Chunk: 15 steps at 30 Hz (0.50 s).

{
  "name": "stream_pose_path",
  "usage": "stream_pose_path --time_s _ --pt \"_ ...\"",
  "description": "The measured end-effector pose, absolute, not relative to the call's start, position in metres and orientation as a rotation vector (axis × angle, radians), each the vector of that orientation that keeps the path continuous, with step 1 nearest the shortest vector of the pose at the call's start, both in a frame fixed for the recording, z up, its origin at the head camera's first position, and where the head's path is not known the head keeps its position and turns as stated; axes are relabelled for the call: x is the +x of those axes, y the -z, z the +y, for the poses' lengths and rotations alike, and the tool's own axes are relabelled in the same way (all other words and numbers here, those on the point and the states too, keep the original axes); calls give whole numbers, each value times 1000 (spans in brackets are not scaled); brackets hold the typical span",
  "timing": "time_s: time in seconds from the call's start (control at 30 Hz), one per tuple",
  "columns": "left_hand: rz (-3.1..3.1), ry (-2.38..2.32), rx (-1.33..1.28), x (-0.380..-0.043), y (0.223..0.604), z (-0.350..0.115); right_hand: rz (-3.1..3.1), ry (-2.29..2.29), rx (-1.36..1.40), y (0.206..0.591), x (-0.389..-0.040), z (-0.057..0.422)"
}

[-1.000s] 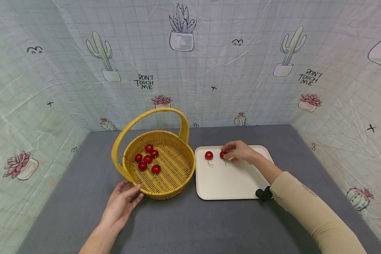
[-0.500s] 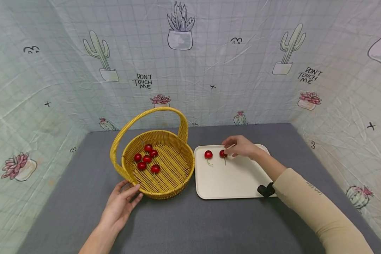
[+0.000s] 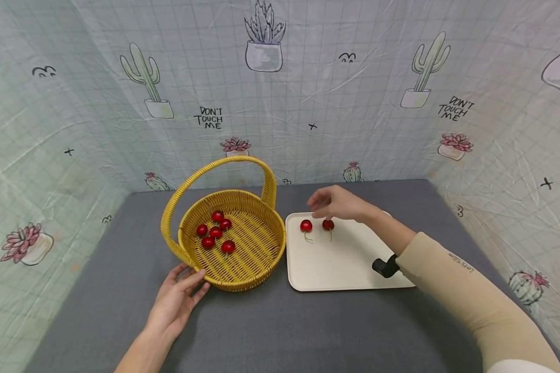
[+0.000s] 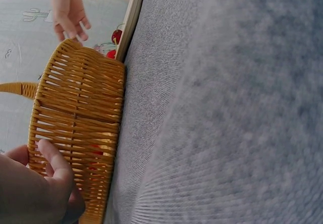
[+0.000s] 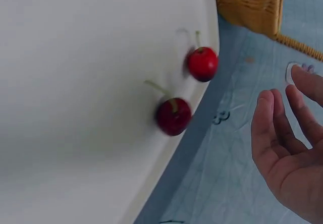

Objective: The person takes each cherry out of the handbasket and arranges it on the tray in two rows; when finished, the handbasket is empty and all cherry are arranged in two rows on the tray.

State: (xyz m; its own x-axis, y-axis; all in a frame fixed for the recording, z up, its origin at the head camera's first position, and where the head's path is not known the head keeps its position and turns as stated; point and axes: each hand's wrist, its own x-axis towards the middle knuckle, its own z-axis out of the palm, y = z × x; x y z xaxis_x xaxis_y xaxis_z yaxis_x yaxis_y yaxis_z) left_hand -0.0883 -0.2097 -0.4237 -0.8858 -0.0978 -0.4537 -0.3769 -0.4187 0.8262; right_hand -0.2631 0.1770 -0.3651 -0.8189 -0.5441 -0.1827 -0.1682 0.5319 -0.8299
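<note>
A yellow woven basket (image 3: 261, 277) with an arched handle holds several red cherries (image 3: 215, 232). My left hand (image 3: 179, 298) grips its near left side, fingers against the wicker wall just below the rim, as the left wrist view shows. To the right, two cherries with green stems lie near the back edge of a cream tray (image 3: 340, 269): a bright red cherry (image 5: 202, 64) and a darker cherry (image 5: 173, 116). Above them hovers my right hand (image 3: 343, 203), its fingers loosely bent and apart, with nothing between them.
A grey cloth-covered table (image 3: 270, 331) carries the basket and tray side by side. Behind stands a patterned fabric backdrop (image 3: 308, 93), continuing along both sides. A black wrist-worn device (image 3: 385, 267) hangs below my right forearm, over the tray.
My right hand has withdrawn from the darker cherry, then risen and shifted left above the tray's back edge. That cherry stays on the tray. My left hand keeps its place on the basket.
</note>
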Motion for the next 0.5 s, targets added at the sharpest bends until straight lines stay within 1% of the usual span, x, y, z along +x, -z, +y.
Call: stream_pose_path --time_s 0.5 --pt "1625 -2426 -635 -87 425 -211 2194 1042 -822 335 -257 99"
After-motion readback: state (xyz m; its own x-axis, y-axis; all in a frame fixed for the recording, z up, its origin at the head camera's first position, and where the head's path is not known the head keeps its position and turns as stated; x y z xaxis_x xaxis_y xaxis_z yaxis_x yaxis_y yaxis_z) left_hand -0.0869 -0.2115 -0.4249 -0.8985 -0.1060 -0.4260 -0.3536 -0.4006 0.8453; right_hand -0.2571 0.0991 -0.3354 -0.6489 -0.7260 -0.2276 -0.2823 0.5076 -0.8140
